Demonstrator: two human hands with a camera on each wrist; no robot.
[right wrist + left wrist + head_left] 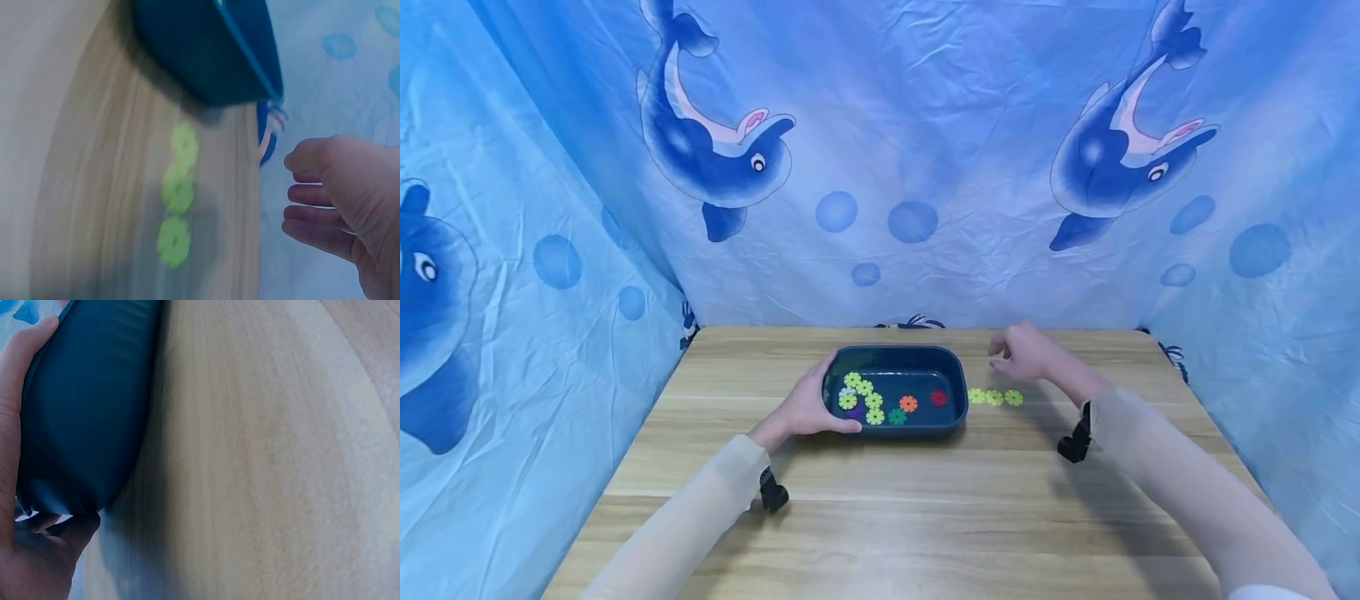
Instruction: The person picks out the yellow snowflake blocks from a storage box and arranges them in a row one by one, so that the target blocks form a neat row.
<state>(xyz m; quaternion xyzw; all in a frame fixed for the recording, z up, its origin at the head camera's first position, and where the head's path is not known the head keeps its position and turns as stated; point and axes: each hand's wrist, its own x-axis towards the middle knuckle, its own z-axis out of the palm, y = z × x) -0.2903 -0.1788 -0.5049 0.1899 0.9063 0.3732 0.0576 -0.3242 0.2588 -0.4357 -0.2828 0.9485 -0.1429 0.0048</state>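
A dark blue rectangular tub [891, 432] stands on the wooden table. My left hand [807, 403] grips its left end, thumb along the near side and fingers round the far side; the left wrist view shows the hand [37, 562] against the tub's outer wall [87, 406]. Inside lie several yellow-green notched plastic discs [865, 388], plus an orange disc [908, 404], a red disc [938, 398], a green disc [897, 417] and a purple disc [855, 412]. Above the table, right of the tub, my right hand [1024, 352] hovers with loosely bent fingers, holding nothing.
Three yellow-green discs [995, 397] lie in a row on the table just right of the tub, below the right hand. Behind the table's far edge hangs a blue curtain [880, 283] printed with dolphins; similar cloth closes both sides.
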